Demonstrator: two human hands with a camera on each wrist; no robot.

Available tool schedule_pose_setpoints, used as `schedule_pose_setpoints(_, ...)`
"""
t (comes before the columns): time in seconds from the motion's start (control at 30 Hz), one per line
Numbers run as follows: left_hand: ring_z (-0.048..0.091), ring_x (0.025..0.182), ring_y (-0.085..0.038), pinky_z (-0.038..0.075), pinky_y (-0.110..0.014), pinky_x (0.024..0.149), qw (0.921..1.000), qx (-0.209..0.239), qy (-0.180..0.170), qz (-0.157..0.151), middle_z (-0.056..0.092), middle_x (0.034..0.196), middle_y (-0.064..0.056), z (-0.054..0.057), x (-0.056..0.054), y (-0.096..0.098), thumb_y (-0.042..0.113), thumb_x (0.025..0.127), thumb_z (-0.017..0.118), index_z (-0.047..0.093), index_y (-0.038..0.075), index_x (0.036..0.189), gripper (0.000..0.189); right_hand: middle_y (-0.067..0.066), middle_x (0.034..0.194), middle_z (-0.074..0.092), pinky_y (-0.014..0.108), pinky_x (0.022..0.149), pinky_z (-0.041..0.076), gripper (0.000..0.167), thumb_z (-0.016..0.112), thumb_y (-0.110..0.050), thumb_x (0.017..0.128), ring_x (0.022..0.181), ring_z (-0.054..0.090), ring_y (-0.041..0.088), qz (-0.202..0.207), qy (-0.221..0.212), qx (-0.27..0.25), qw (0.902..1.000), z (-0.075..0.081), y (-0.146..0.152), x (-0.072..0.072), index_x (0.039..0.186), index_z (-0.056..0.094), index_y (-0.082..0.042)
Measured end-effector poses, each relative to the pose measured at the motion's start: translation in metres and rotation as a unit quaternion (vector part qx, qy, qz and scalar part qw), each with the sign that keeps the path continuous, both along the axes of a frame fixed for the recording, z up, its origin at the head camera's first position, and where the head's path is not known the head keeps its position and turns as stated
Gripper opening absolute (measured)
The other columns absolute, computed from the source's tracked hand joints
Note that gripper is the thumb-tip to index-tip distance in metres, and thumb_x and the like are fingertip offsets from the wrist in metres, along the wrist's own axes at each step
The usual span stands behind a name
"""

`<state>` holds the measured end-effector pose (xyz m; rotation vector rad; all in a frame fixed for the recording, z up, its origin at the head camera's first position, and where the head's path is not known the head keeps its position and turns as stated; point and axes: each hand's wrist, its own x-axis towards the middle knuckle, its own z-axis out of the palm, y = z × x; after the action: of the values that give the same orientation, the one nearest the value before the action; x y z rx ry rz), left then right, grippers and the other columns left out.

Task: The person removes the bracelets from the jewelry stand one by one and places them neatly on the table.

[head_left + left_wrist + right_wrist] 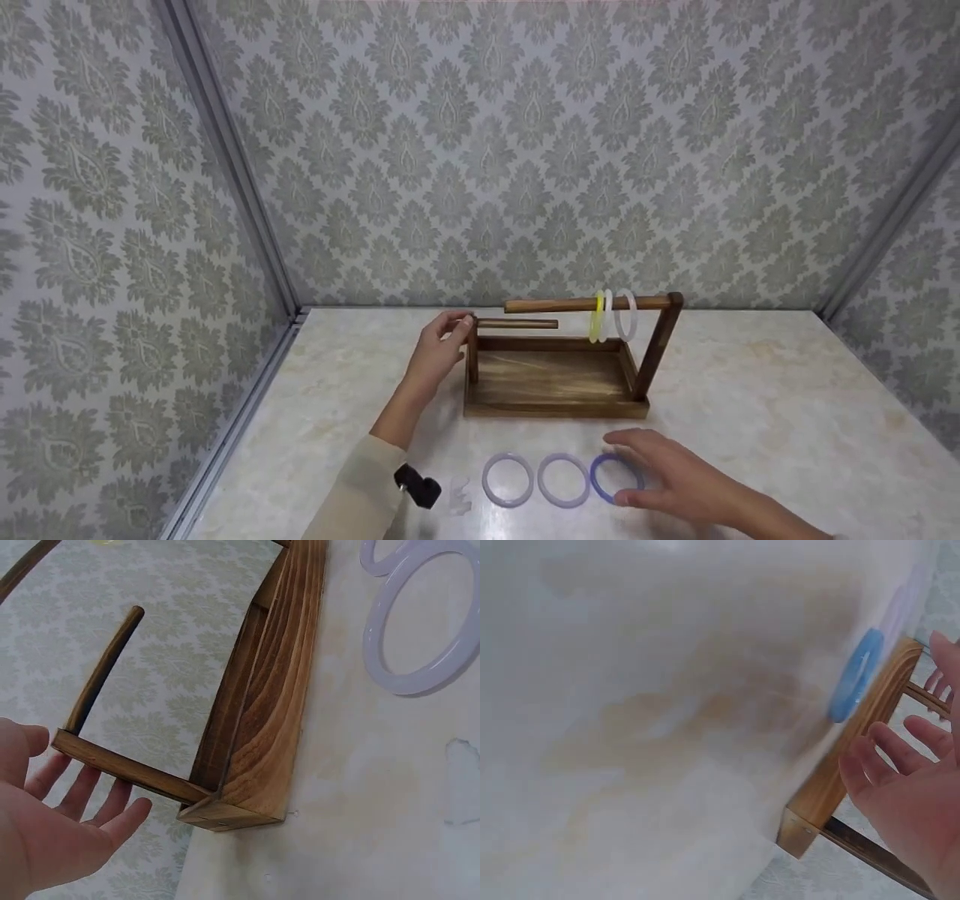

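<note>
My left hand (441,346) is at the top of the shorter post of a wooden ring stand (556,410), holding it between thumb and fingers. In the left wrist view, my left hand (71,817) has its fingers passing behind that post (135,769). A blue ring (594,480) lies on the table, partly covered by my right hand (679,480), whose thumb and fingers are spread around it. The right wrist view has the blue ring (856,675) beyond the loosely bent fingers of my right hand (907,780).
Two pale lilac rings (487,491) (564,504) lie left of the blue one. On the stand's longer bar (551,305) hang a yellow ring (596,322), a white ring (606,330) and a pale translucent ring (634,319). Patterned walls (487,150) enclose the marbled table (757,420).
</note>
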<state>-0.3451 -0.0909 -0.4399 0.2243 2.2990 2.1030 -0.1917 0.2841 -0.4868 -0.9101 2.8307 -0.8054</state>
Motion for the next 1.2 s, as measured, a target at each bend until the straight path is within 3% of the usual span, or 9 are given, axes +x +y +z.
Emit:
schedule_pose_setpoints(0.13,0.052,0.140,-0.035,0.046,-0.055,0.114,0.9996,-0.019,-0.018,-0.007,0.054,0.150,-0.016,0.018,0.009,-0.006,0.037,0.111,0.057,0.051,0.011,0.153,0.050,-0.005,0.149,0.058,0.062,0.108,0.048,0.063,0.073,-0.051,0.099,0.138,0.055,0.030,0.001,0.026,-0.005,0.9997,0.011,-0.003,0.002,0.152,0.054,-0.026)
schedule_pose_setpoints(0.23,0.048,0.144,-0.035,0.043,-0.054,0.116,0.9982,-0.059,-0.014,0.003,0.052,0.153,-0.013,0.031,0.017,-0.014,0.038,0.111,0.058,0.048,0.012,0.156,0.054,-0.007,0.148,0.059,0.058,0.106,0.051,0.059,0.072,-0.050,0.100,0.136,0.056,0.025,0.007,0.055,-0.014,0.9983,0.020,-0.005,0.005,0.152,0.054,-0.028)
schedule_pose_setpoints(0.33,0.045,0.147,-0.036,0.041,-0.055,0.118,0.9957,-0.092,0.009,0.007,0.050,0.156,-0.012,0.041,0.027,-0.020,0.039,0.110,0.058,0.045,0.011,0.159,0.057,-0.013,0.144,0.060,0.053,0.105,0.053,0.057,0.072,-0.052,0.099,0.133,0.058,0.018,0.002,0.071,-0.021,0.9973,0.030,-0.007,0.008,0.149,0.055,-0.032)
schedule_pose_setpoints(0.5,0.047,0.146,-0.035,0.041,-0.054,0.118,0.9890,-0.123,0.079,0.021,0.053,0.155,-0.010,0.059,0.046,-0.022,0.039,0.109,0.060,0.048,0.012,0.157,0.056,-0.017,0.141,0.060,0.047,0.102,0.056,0.054,0.075,-0.048,0.098,0.130,0.059,0.013,-0.009,0.107,-0.035,0.9937,0.045,-0.007,0.012,0.147,0.056,-0.036)
schedule_pose_setpoints(0.63,0.050,0.143,-0.031,0.042,-0.054,0.117,0.9763,-0.151,0.150,0.039,0.058,0.150,-0.008,0.070,0.063,-0.013,0.039,0.108,0.063,0.052,0.012,0.153,0.054,-0.016,0.140,0.061,0.044,0.097,0.059,0.053,0.079,-0.040,0.097,0.127,0.061,0.014,-0.017,0.139,-0.057,0.9885,0.054,-0.005,0.014,0.146,0.058,-0.035)
schedule_pose_setpoints(0.87,0.052,0.140,-0.025,0.044,-0.048,0.115,0.9381,-0.214,0.268,0.049,0.059,0.145,-0.005,0.088,0.090,0.012,0.044,0.103,0.070,0.059,0.014,0.148,0.055,-0.016,0.136,0.064,0.034,0.091,0.060,0.051,0.082,-0.028,0.096,0.120,0.065,0.011,-0.035,0.172,-0.104,0.9790,0.066,-0.001,0.007,0.143,0.062,-0.034)
schedule_pose_setpoints(1.0,0.053,0.139,-0.022,0.046,-0.046,0.114,0.9272,-0.224,0.299,0.031,0.059,0.144,-0.002,0.099,0.099,0.025,0.048,0.101,0.073,0.059,0.015,0.147,0.059,-0.012,0.134,0.067,0.025,0.091,0.057,0.051,0.083,-0.018,0.095,0.121,0.066,0.013,-0.051,0.197,-0.128,0.9707,0.072,0.006,0.000,0.141,0.064,-0.029)
schedule_pose_setpoints(1.2,0.053,0.139,-0.020,0.048,-0.042,0.113,0.9175,-0.256,0.301,-0.042,0.057,0.147,-0.001,0.113,0.098,0.043,0.049,0.098,0.076,0.056,0.016,0.151,0.066,-0.003,0.128,0.071,0.016,0.090,0.053,0.047,0.083,-0.009,0.093,0.117,0.066,0.011,-0.083,0.237,-0.157,0.9550,0.084,0.021,-0.009,0.137,0.068,-0.018)
